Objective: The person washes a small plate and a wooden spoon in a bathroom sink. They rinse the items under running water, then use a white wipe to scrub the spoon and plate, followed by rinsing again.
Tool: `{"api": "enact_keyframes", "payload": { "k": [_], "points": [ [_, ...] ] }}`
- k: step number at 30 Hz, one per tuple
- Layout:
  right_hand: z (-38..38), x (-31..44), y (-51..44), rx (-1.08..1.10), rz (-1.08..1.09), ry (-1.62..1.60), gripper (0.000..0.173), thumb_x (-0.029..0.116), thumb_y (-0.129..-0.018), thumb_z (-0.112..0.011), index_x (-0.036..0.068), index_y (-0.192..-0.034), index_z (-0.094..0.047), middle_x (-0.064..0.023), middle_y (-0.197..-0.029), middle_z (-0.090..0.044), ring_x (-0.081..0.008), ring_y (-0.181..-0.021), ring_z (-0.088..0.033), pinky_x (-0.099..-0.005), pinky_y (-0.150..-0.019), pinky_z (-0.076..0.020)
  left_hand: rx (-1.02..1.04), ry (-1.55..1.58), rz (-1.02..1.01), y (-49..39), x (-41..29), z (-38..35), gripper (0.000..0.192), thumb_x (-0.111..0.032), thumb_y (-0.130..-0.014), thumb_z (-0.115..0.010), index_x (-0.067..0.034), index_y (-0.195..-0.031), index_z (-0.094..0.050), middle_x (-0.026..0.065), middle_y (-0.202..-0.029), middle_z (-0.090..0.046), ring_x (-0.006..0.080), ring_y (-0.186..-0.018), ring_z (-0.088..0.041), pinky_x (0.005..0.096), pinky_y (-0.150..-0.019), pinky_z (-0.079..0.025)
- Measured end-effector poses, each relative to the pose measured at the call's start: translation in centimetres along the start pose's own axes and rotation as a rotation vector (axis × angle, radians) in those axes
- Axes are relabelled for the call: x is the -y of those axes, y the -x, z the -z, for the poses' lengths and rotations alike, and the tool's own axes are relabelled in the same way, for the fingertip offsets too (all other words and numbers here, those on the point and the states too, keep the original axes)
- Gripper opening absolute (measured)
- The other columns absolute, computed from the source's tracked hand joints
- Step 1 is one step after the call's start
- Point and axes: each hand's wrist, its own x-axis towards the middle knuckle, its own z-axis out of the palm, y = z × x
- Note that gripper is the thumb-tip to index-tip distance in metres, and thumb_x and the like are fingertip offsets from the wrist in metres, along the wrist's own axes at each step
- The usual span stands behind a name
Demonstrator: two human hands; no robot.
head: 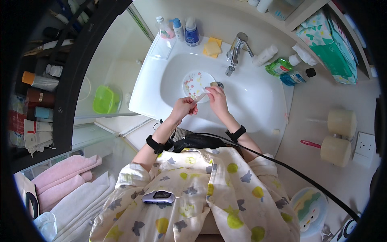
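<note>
Over the white washbasin (257, 93), my left hand (183, 109) grips the lower end of a slim, pale translucent stick (200, 97). The fingers of my right hand (218, 98) close around the stick's upper end, where a small white piece (206, 90) shows; its material is unclear. Beneath both hands, a round white plate (190, 80) with a floral print lies in the basin. A small tan object (214, 84) shows just beyond my right fingers, beside the metal drain (220, 85); my hand hides part of it.
Behind the basin stands a chrome faucet (239, 50), with a bar of soap (212, 48) on a yellow sponge (218, 40) to its left. Pump bottles (191, 34) line the back left rim; mouthwash bottles (278, 67) stand right. A black cable (290, 169) crosses my right forearm.
</note>
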Motion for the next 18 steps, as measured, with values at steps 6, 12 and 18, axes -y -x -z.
{"api": "enact_keyframes", "payload": {
  "k": [6, 12, 18],
  "points": [
    [1.5, -0.9, -1.1, -0.044, -0.042, 0.085, 0.023, -0.002, -0.076, -0.052, 0.004, -0.097, -0.060, -0.0083, -0.090, -0.058, -0.0240, -0.088, -0.053, -0.0337, -0.077, -0.0431, 0.007, 0.122, 0.003, 0.5, 0.1, 0.0, 0.012, -0.010, -0.088, -0.046, -0.001, -0.084, -0.053, 0.0059, -0.069, -0.058, 0.0115, -0.060, -0.055, 0.0215, -0.056, -0.043],
    [2.2, -0.6, -1.6, -0.393, -0.812, -1.087, 0.013, 0.010, -0.085, -0.054, 0.000, -0.093, -0.057, -0.0026, -0.090, -0.057, -0.0095, -0.088, -0.052, -0.0240, -0.076, -0.0412, 0.034, 0.120, -0.111, 1.1, -1.0, -0.1, 0.012, -0.011, -0.089, -0.045, -0.001, -0.086, -0.051, 0.0068, -0.070, -0.059, 0.0123, -0.062, -0.057, 0.0227, -0.057, -0.044],
    [1.7, -1.5, -2.7, -0.511, -0.983, -1.393, 0.015, 0.009, -0.085, -0.051, 0.003, -0.099, -0.051, -0.0054, -0.097, -0.056, -0.0150, -0.093, -0.053, -0.0280, -0.085, -0.0392, 0.070, 0.120, -0.124, 1.4, -1.2, -0.4, 0.010, -0.011, -0.089, -0.045, -0.002, -0.088, -0.050, 0.0063, -0.071, -0.059, 0.0122, -0.063, -0.056, 0.0230, -0.058, -0.043]
  ]
}}
